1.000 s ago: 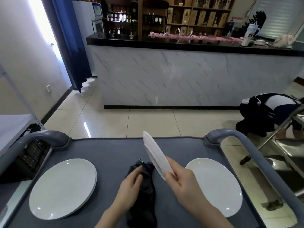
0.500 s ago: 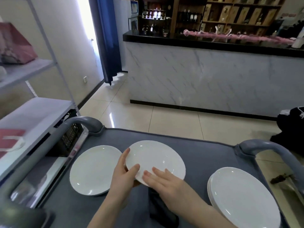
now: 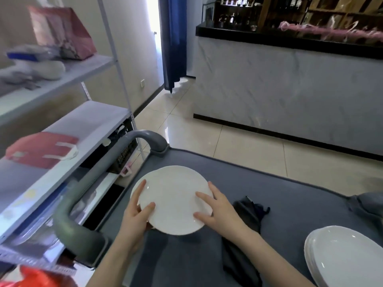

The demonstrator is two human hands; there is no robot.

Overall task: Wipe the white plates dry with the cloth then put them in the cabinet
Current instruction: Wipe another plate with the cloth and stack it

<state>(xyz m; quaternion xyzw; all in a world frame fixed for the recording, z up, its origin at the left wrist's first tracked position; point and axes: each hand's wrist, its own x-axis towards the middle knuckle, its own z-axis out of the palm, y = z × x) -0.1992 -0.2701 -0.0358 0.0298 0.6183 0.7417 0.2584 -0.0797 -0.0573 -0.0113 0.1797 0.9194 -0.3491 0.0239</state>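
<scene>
Holding entry, head view, 1 frame.

Item 1: top plate (image 3: 174, 199). Location: left part of the grey cart (image 3: 269, 191), between both hands, directly over item 2 and shifted slightly right of it. Whether it touches item 2 cannot be told. Appearance: round, plain white, glossy, shallow, with a faint raised rim; face up and close to level.

Item 2: lower plate (image 3: 148, 176). Location: on the cart bed under item 1; only a thin white crescent shows along the upper-left edge.

Left hand (image 3: 134, 220): grips the left rim of item 1, thumb on the upper face, 1 finger stretched along the edge, the other fingers hidden below the plate.

Right hand (image 3: 219, 212): lies on the right rim of item 1, fingers straight and spread across the upper face, curled round nothing.

Item 3: cloth (image 3: 248, 212). Dark, crumpled, on the cart just right of the right hand; neither hand touches it.

Item 4: stack of plates (image 3: 344, 257). White, at the cart's lower-right corner, well apart from item 1.

Surroundings: curved grey cart handle (image 3: 87, 183) at left; white shelving rack (image 3: 62, 129) beside it; marble-fronted counter (image 3: 290, 90) beyond.
</scene>
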